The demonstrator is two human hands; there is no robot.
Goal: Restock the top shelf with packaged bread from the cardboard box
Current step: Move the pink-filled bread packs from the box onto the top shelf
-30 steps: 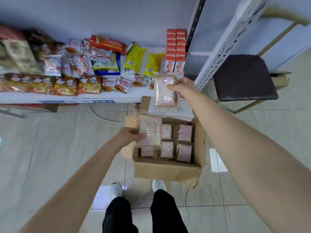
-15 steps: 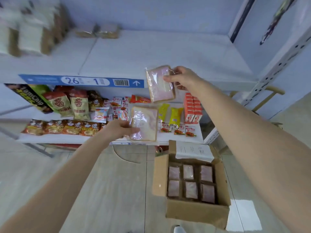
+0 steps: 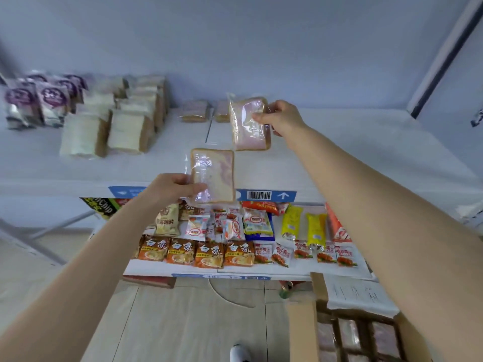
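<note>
Restocking in progress

Our right hand pinches a flat, clear-plastic packet of pink-marbled bread by its right edge, thumb in front and fingers curled behind. It holds the packet upright over the white top shelf, toward the back wall. Whether the lower edge touches the board we cannot tell. Our left hand grips a second packet of the same bread by its left edge. This one hangs lower and nearer to us, at the shelf's front lip, partly covering the blue label strip with its barcode and arrow. The two packets are apart.

On the top shelf, just left of the right-hand packet, two like packets lie flat at the back. Further left stand bagged loaves of white sliced bread, and beyond them purple-labelled bags, blurred.

The brown cardboard box sits open on the pale tiled floor at lower right, under our right forearm. Rows of wrapped bread packets fill it, and a white sheet of paper lies on its far flap. On the lower shelf we see a row of orange noodle packets and two yellow pouches.
</note>
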